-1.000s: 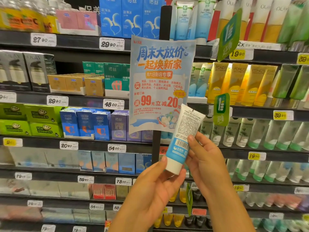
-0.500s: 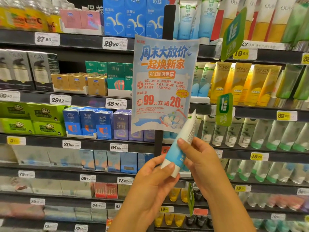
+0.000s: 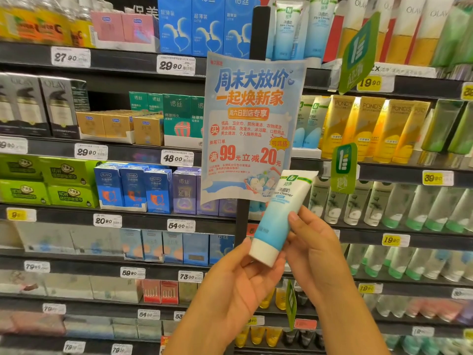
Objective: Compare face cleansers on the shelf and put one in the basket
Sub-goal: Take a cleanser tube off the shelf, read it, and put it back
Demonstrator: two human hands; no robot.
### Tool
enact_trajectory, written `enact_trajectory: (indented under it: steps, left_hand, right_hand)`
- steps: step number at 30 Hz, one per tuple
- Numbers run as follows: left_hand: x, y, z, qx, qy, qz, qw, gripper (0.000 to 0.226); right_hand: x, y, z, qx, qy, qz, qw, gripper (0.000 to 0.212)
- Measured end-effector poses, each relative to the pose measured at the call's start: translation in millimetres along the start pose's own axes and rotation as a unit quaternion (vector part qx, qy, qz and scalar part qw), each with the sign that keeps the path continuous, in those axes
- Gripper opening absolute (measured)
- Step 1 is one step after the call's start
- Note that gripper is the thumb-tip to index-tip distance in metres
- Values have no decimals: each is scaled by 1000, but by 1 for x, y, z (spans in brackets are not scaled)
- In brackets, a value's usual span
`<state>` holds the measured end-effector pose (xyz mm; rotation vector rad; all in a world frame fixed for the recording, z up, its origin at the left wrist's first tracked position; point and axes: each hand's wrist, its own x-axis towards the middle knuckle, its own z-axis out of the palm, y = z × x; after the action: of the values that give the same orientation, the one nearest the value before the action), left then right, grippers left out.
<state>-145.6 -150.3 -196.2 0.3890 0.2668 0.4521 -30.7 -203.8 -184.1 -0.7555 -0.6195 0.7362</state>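
One head-worn, wide-angle camera gives the only view. It faces a wall of store shelves (image 3: 122,213) almost square on, tilted slightly downward, and stands close: the shelving fills the picture from edge to edge. The hanging promo poster (image 3: 249,129) sits just right of the picture's centre and serves as the landmark. Left of the poster run rows of boxed goods; right of it run rows of upright tubes; above it the top shelf is cut by the frame. Below the poster, nearest the lens, the left hand (image 3: 238,295) and right hand (image 3: 317,254) rise from the bottom edge holding a face cleanser tube (image 3: 279,216) whose top overlaps the poster's lower right corner.
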Motion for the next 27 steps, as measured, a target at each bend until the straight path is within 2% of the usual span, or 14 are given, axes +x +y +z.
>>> enact_trajectory:
  steps: [4,10,12,16,21,27]
  left_hand:
    - [1,-2,-3,25,-14,12,1000,40]
    - [8,-5,-11,117,18,104,988,44]
    - [10,-5,-15,185,33,149,971,41]
    - [12,-7,-18,344,67,228,908,31]
    - [8,-5,-16,410,55,272,869,38]
    - [5,-5,-13,445,43,288,847,44]
  right_hand:
    - [1,0,-3,5,8,2,1000,39]
    - [1,-1,-7,-109,15,2,994,27]
    - [2,1,-7,-139,18,11,990,28]
    - [2,4,-5,-153,15,34,987,37]
    - [2,4,-3,-116,14,51,992,34]
    - [4,4,-3,-30,22,60,998,17]
